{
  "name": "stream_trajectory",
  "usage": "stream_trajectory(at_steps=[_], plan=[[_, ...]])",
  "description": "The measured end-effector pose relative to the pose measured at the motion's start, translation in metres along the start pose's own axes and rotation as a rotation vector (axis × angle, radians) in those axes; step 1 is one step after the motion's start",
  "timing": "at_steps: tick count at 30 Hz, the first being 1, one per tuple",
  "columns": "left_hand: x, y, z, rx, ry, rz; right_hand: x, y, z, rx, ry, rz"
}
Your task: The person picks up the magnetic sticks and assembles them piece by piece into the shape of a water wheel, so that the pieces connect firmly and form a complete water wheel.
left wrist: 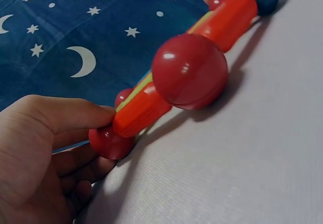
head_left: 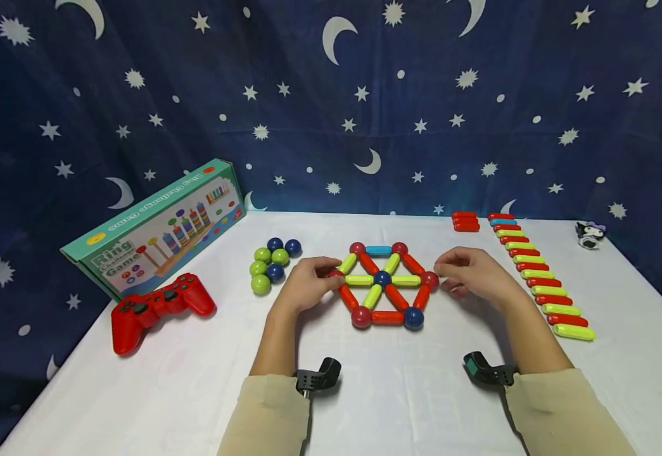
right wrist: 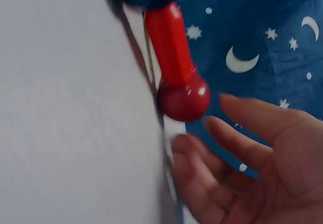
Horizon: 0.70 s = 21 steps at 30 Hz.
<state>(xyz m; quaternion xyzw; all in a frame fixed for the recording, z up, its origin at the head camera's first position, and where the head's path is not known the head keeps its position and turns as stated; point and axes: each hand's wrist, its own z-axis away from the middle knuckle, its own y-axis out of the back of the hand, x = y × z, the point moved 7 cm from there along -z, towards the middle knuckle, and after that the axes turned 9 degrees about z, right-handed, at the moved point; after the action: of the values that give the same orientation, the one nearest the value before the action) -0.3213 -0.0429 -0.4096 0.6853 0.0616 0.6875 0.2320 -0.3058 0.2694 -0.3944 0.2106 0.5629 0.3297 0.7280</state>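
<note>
A flat hexagon of magnetic rods and balls lies on the white table, with spokes meeting at a blue centre ball (head_left: 382,278). Its rods are red, lime and one light blue (head_left: 379,250); the rim balls are mostly red, with a blue ball (head_left: 413,318) at the front right. My left hand (head_left: 308,282) pinches the red ball (left wrist: 111,144) at the left corner, thumb on top by a red rod (left wrist: 144,112). Just off the right corner's red ball (head_left: 430,281), my right hand (head_left: 476,272) has loosely bent fingers, with a gap showing in the right wrist view.
Loose lime and blue balls (head_left: 279,256) sit left of the hexagon. Further left are a red game controller (head_left: 162,307) and a Ring Challenge Game box (head_left: 159,221). A column of rods (head_left: 536,273), three red rods (head_left: 465,221) and a small figurine (head_left: 590,234) lie at right.
</note>
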Motion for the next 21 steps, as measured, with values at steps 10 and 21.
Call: stream_trajectory(at_steps=[10,21], plan=[[-0.006,0.003,0.002,0.017,0.03,0.021,0.03,0.036,-0.039,0.311,-0.072,0.021],[0.001,0.003,0.001,-0.008,0.011,0.033,0.027,0.05,-0.064,0.257,-0.084,0.357]])
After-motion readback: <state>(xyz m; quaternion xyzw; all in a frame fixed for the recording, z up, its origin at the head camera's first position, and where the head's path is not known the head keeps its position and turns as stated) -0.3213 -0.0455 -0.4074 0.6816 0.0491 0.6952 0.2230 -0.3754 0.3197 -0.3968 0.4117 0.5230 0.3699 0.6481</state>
